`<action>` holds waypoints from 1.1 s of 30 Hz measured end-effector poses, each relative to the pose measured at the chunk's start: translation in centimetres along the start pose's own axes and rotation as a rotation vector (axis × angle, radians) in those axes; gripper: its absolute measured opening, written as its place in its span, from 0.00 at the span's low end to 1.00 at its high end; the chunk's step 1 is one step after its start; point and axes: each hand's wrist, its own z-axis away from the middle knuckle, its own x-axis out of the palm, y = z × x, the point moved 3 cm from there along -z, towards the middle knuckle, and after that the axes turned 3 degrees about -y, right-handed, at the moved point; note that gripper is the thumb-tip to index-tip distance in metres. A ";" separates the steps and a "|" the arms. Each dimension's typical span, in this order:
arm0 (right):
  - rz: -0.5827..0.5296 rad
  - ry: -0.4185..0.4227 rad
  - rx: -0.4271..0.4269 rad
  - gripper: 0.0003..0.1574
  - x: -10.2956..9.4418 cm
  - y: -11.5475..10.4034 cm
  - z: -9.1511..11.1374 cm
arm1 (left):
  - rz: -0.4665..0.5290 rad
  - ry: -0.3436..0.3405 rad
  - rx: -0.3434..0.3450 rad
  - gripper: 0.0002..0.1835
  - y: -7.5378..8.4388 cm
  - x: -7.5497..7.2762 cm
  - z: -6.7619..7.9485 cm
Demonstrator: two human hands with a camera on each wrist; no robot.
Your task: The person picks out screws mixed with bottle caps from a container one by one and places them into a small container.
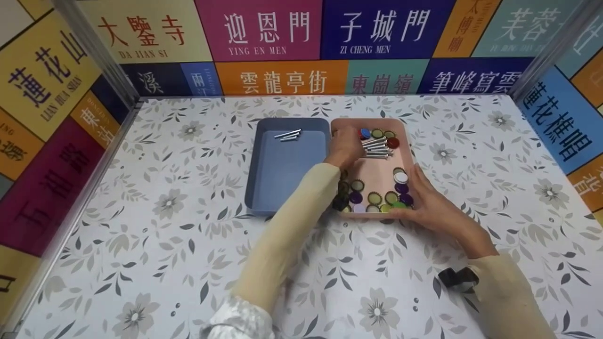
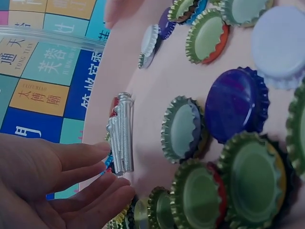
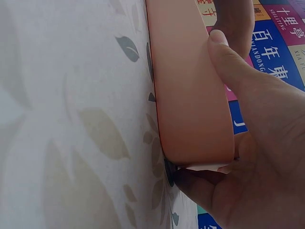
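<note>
My left hand reaches into the pink tray, fingers extended beside a bundle of silver screws. In the left wrist view the fingertips are right at the near ends of those screws, thumb and fingers apart. My right hand holds the tray's near right corner from outside; in the right wrist view its thumb lies along the pink wall. Bottle caps in several colours lie around the tray's floor, some face up, some upside down.
A blue-grey tray stands directly left of the pink one, with several screws near its back. Both stand on a floral-patterned tabletop. Panels with coloured lettered tiles border the table at the back and sides.
</note>
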 end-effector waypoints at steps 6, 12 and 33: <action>-0.004 0.004 -0.007 0.81 0.0 0.0 -0.1 | -0.051 0.003 -0.023 0.16 -0.3 0.3 -0.3; -0.009 0.009 -0.011 0.81 0.0 0.1 -0.1 | -0.105 -0.001 -0.031 0.04 -0.3 0.5 -0.5; 0.007 0.021 -0.014 0.80 0.0 0.0 0.0 | -0.301 -0.065 -0.042 0.16 0.6 1.1 -0.8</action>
